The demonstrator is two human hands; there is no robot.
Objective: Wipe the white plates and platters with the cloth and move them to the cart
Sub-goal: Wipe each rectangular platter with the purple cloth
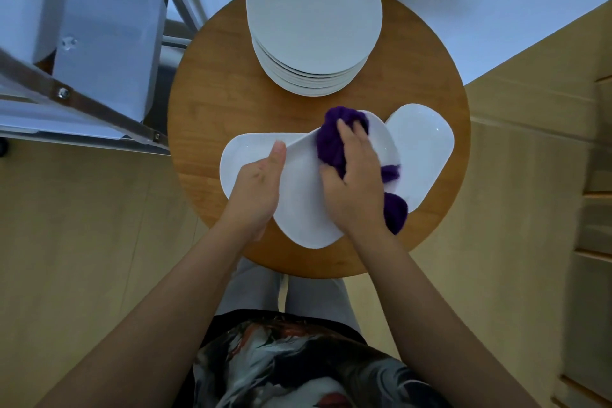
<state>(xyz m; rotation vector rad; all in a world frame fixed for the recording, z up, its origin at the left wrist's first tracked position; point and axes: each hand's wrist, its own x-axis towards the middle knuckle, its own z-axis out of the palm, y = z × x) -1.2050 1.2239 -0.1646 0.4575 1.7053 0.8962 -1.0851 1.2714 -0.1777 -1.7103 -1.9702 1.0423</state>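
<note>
Patterned fabric of the person's clothing is seen at the bottom edge, nearest the lens, with pale trousers just above it. Both bare forearms are stretched forward over a round wooden surface. A white platter is held tilted above the surface, its near end over the front edge. It is gripped by the left hand along its left rim, thumb laid up the raised edge, fingers hidden underneath. A purple cloth is bunched under the right hand and pressed onto the platter's upper face; the fingers are curled over the cloth, and a loose end is left hanging past the platter's right side. Two more white platters are seen lying flat on the surface: one to the left, partly covered by the left hand and the held platter, and one to the right, partly covered by the held platter and the cloth. A stack of round white plates is placed at the far side of the surface, well apart from the hands. A metal-framed cart is seen at the upper left, just beside the surface, with white rectangular pieces on its shelf. Light wooden floor is visible around everything.
</note>
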